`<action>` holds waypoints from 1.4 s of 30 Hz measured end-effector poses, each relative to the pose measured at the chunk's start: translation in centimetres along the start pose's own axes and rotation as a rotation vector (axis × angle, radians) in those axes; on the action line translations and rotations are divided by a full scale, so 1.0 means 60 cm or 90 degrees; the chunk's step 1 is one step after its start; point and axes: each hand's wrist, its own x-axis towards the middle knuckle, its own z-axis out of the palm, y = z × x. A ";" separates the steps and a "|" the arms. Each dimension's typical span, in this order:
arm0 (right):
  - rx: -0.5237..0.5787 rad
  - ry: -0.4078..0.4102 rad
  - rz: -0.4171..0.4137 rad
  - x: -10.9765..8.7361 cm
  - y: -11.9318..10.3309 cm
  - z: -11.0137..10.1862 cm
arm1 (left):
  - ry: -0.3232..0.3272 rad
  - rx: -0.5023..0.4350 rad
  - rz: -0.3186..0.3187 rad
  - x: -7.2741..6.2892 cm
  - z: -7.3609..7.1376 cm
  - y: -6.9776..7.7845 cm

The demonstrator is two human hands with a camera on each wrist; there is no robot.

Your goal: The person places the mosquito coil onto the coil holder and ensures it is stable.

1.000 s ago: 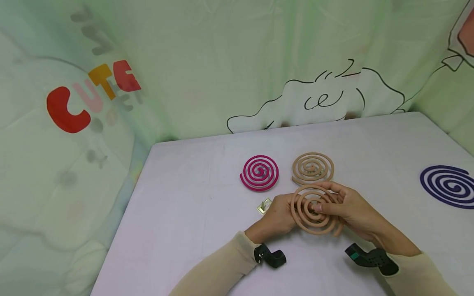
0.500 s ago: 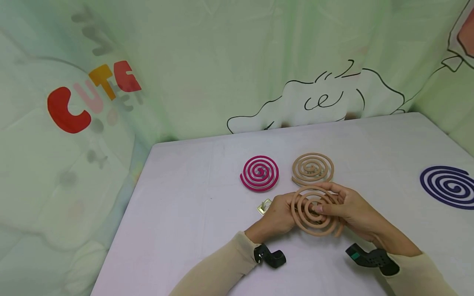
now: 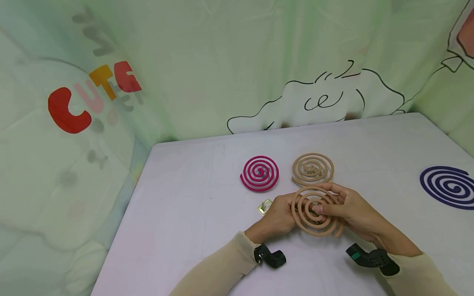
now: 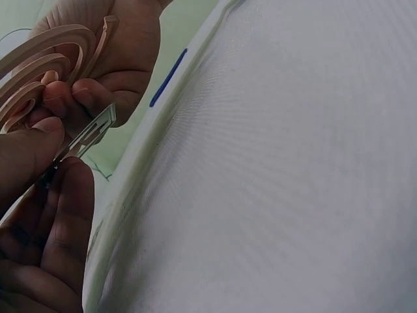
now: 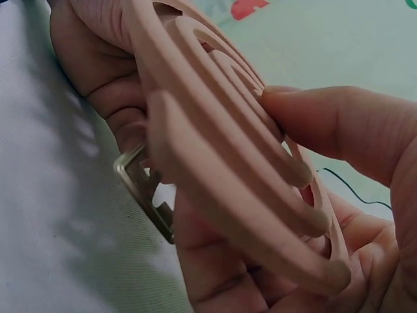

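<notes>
A tan mosquito coil [image 3: 314, 234] is held up in front of me by my right hand [image 3: 348, 207], its thumb on the face and its fingers behind. My left hand [image 3: 278, 217] is behind the coil's left side. In the left wrist view, the left thumb and fingers pinch a small metal coil stand [image 4: 92, 132], close below the coil's centre. The right wrist view shows part of that stand [image 5: 135, 189] past the coil's edge. The coil hides the left fingertips in the head view.
Behind the hands, a pink mosquito coil [image 3: 261, 171] and another tan coil [image 3: 312, 167] lie on the white table [image 3: 185, 205]. A purple coil [image 3: 454, 188] lies far right. Another metal stand [image 3: 264, 206] is beside the left hand. Printed curtains [image 3: 207, 74] hang behind the table.
The held coil has dropped very slightly in the head view. Both hands keep the same hold, and the things on the table stay put.
</notes>
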 end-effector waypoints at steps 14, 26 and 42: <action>-0.002 0.002 -0.001 0.002 0.006 -0.001 | 0.005 -0.020 -0.019 0.000 0.000 0.001; 0.028 -0.017 -0.036 -0.003 0.003 -0.007 | 0.017 -0.030 0.004 -0.001 0.000 -0.003; 0.014 -0.016 -0.051 -0.003 0.007 -0.003 | 0.005 -0.038 -0.002 -0.001 -0.002 -0.001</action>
